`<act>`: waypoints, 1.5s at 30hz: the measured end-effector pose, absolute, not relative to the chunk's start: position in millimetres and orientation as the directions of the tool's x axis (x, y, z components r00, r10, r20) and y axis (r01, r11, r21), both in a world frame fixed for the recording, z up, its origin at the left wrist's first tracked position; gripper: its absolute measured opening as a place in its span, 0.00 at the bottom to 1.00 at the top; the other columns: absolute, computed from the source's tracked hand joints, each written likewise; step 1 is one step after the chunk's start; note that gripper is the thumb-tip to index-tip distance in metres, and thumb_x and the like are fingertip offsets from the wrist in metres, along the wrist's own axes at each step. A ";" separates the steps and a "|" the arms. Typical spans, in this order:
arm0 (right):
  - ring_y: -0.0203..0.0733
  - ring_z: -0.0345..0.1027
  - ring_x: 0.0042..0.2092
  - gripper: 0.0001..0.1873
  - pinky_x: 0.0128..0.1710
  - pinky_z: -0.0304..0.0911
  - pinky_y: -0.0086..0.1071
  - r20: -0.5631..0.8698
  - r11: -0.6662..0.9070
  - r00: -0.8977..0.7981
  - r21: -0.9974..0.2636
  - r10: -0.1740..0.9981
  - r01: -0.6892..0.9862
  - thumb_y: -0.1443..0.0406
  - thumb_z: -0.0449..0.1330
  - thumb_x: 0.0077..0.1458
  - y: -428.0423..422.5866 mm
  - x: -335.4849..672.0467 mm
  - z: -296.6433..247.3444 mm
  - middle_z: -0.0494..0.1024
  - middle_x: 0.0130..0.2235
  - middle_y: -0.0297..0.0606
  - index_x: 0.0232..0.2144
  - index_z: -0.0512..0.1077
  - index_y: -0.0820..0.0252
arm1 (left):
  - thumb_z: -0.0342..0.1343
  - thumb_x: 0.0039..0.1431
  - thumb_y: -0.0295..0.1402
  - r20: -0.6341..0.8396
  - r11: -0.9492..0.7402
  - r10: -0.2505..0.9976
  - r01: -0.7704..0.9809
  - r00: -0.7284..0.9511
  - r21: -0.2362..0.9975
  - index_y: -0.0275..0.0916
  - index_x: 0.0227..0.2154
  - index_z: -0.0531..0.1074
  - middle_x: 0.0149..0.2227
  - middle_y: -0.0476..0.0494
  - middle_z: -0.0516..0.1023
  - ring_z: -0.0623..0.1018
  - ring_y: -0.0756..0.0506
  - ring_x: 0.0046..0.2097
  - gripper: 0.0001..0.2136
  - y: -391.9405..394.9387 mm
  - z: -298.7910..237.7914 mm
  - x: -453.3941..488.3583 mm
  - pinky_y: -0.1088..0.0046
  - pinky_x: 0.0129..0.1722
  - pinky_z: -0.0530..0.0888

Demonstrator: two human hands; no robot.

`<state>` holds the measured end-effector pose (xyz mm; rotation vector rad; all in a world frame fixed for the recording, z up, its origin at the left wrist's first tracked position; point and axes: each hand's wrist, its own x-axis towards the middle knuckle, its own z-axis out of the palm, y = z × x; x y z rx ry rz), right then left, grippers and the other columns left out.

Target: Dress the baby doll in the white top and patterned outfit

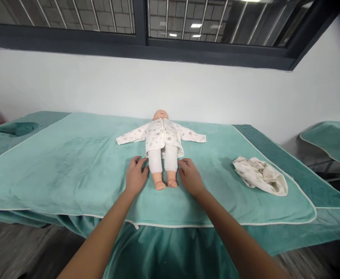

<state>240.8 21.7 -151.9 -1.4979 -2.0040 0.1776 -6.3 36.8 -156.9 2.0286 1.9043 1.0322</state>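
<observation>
A baby doll (pixel 160 114) lies on its back on a green cover, head toward the wall and bare feet toward me. It wears a white printed jacket (pixel 170 133) with long sleeves spread out to both sides; the front edges part below the chest over white legs. My left hand (pixel 136 175) rests beside the doll's leg on the left, fingers apart and near the jacket's hem. On the other side, my right hand (pixel 190 177) lies close to the doll's other leg, its fingers loosely curved and apart. Neither hand holds anything.
A crumpled white printed cloth garment (pixel 259 176) lies to the right on the green cover (pixel 71 166). Behind the bed stands a white wall (pixel 100 85) under a dark-framed barred window (pixel 142 23). Another green-covered surface (pixel 332 141) is at the far right.
</observation>
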 end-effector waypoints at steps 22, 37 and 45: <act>0.48 0.68 0.47 0.22 0.49 0.61 0.39 0.351 0.043 0.206 -0.587 0.913 0.808 0.66 0.50 0.61 59.5 229.9 -156.2 0.72 0.49 0.48 0.55 0.73 0.64 | 0.45 0.64 0.29 0.493 -0.227 0.870 0.890 0.002 0.395 0.38 0.60 0.67 0.55 0.37 0.72 0.72 0.37 0.54 0.22 47.9 -154.3 -1.1 0.59 0.52 0.69; 0.47 0.64 0.45 0.18 0.43 0.52 0.37 0.390 0.010 0.152 -0.383 0.908 0.924 0.66 0.53 0.62 37.8 222.1 -151.9 0.72 0.45 0.43 0.52 0.75 0.51 | 0.46 0.65 0.30 0.420 -0.113 0.907 0.977 0.026 0.183 0.44 0.51 0.74 0.49 0.38 0.72 0.70 0.37 0.49 0.16 46.7 -150.9 4.7 0.58 0.45 0.69; 0.45 0.65 0.45 0.12 0.39 0.50 0.34 0.314 0.114 -0.005 -0.331 0.949 0.937 0.64 0.52 0.64 57.9 225.5 -148.1 0.74 0.43 0.41 0.43 0.75 0.55 | 0.44 0.67 0.35 0.315 -0.066 0.949 0.984 0.011 0.167 0.42 0.50 0.72 0.50 0.36 0.70 0.68 0.35 0.49 0.15 55.9 -144.8 8.4 0.57 0.44 0.68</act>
